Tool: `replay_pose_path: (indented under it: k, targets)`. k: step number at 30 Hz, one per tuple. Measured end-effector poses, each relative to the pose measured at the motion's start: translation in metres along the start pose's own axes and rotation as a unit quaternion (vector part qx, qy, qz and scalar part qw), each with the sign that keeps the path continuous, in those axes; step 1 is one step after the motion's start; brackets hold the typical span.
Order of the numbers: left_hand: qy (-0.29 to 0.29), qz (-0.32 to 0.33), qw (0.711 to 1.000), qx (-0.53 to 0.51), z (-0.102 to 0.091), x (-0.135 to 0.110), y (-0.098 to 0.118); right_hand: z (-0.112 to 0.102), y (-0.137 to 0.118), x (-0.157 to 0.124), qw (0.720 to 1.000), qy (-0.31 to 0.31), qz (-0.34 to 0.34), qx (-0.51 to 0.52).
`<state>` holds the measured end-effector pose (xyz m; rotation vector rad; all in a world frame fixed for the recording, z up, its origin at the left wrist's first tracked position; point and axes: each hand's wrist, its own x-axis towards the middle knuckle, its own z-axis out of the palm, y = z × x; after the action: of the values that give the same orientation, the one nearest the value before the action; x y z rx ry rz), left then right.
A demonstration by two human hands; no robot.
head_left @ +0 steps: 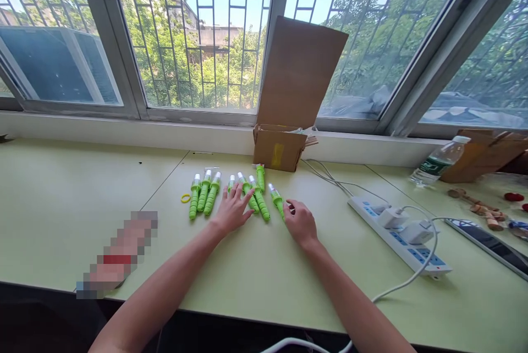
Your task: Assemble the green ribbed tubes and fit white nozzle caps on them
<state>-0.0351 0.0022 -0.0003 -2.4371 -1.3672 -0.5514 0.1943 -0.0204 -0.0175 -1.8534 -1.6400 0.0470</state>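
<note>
My left hand (231, 211) lies palm down with its fingers spread over the middle of a row of green ribbed sticks with see-through, white-tipped ends. Beneath its fingers, one green stick (247, 191) is partly covered. Just right of that hand lies another green stick (260, 202), and behind it one more stick (260, 178) near the box. Several sticks, such as this one (203, 193), rest side by side on the left. My right hand (302, 224) is closed on the lower end of a tilted green stick (276, 199); its fingertips are partly hidden.
A yellow ring (185, 198) lies left of the sticks. Behind them stands an open cardboard box (274, 149). To the right are a white power strip (398, 237) with cables, a water bottle (439, 163), a phone-like slab (490, 246) and wooden pieces (482, 210). A pixelated object (119, 254) lies left.
</note>
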Motion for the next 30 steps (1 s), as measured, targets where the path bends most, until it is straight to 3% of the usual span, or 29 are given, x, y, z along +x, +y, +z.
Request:
replay_pose_path:
  k: [17, 30]
  targets:
    - [-0.03, 0.003, 0.999, -0.017, 0.006, -0.002, 0.001, 0.005, 0.001, 0.001, 0.999, 0.011, -0.021, 0.028]
    - [-0.044, 0.01, 0.998, -0.031, 0.006, -0.003, 0.003, -0.007, -0.009, 0.001, 0.997, 0.047, -0.033, 0.061]
